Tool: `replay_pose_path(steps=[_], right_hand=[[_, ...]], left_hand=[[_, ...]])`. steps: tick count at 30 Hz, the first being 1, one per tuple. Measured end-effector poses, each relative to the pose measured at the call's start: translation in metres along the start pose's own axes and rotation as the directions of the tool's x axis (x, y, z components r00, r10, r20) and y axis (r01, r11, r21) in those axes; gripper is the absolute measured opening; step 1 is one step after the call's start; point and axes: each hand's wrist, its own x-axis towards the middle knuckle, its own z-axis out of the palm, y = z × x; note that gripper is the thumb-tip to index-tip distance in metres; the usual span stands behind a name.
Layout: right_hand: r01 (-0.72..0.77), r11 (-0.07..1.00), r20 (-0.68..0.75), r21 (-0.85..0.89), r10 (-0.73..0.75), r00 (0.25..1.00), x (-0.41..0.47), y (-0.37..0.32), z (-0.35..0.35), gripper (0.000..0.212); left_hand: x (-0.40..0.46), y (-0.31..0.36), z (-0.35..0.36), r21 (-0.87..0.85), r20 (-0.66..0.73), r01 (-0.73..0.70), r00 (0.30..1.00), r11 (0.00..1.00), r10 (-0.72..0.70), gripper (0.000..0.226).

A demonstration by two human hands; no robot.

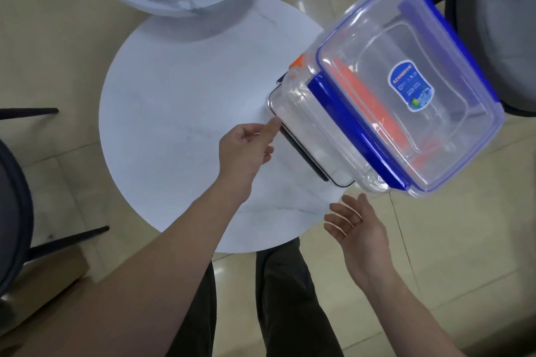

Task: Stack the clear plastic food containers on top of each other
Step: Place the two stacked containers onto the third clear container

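sitting stacked, clear containers [406, 90] with blue clips; both hands' fingers [342, 219] spread, empty.

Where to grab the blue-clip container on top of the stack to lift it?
Probably two-handed on the blue-clip container, palms on its two short clear ends, which carry no clips; the blue clips line the long sides. Left hand and right hand are both open nearby.

Containers [406, 90] stacked on table [179, 90]
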Motion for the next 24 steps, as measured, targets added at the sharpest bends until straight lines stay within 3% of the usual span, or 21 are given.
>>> replay_pose_path(steps=[6,11,14,18,24], right_hand=[[-0.189,0.956,-0.026,0.226,0.200,0.980,0.006,0.006,0.042,0.044],[-0.161,0.928,-0.050,0.335,0.188,0.981,0.021,0.004,0.075,0.060],[-0.145,0.929,-0.087,0.341,0.184,0.979,0.029,0.002,0.086,0.058],[-0.143,0.924,-0.122,0.353,0.197,0.973,0.038,-0.001,0.094,0.040],[-0.141,0.925,-0.172,0.354,0.212,0.962,0.049,-0.006,0.103,0.044]], left_hand=[[0.012,-0.019,0.005,0.077,0.001,0.016,1.000,0.997,-0.016,0.049],[0.028,-0.019,0.018,0.125,-0.014,0.029,1.000,0.992,-0.028,0.055],[0.039,-0.015,0.028,0.089,0.015,0.048,0.999,0.995,-0.049,0.060],[0.049,-0.013,0.039,0.060,0.014,0.023,1.000,0.998,-0.024,0.054],[0.059,-0.017,0.043,0.041,-0.003,0.019,1.000,0.999,-0.019,0.033]])
